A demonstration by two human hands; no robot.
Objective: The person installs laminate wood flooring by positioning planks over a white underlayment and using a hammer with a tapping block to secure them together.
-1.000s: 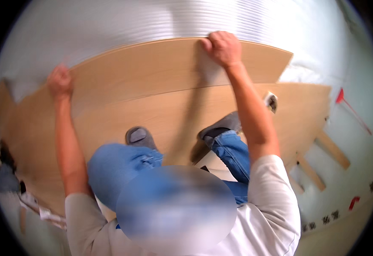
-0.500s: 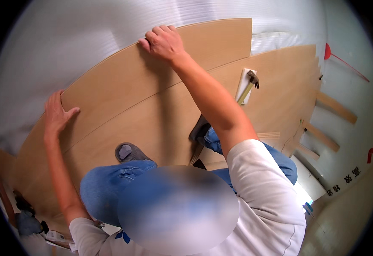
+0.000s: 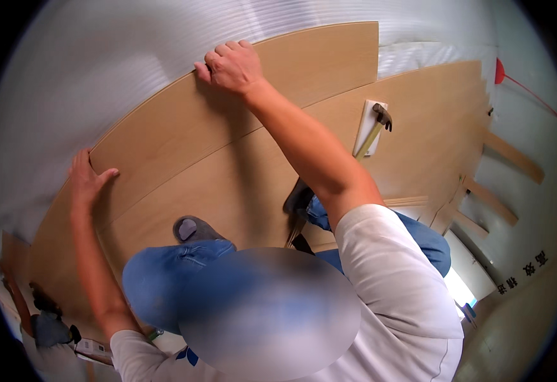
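A long light-wood floor plank lies along the far side of the laid boards, with a thin seam between them. My left hand is at its far-left edge, fingers over the rim and thumb spread across the top face. Farther right, my right hand has its fingers curled over the plank's far edge. The undersides of both hands are hidden. A claw hammer rests on a white-faced block to the right of my right forearm.
Whitish foam underlay stretches beyond the plank. Cut wood strips lie at the right, near a red disc with a thin tail. Another person works at the lower left. My shoe stands on the laid boards.
My right hand has slid slightly left along the plank's far edge. My left hand still holds the same edge. The view has shifted a little.
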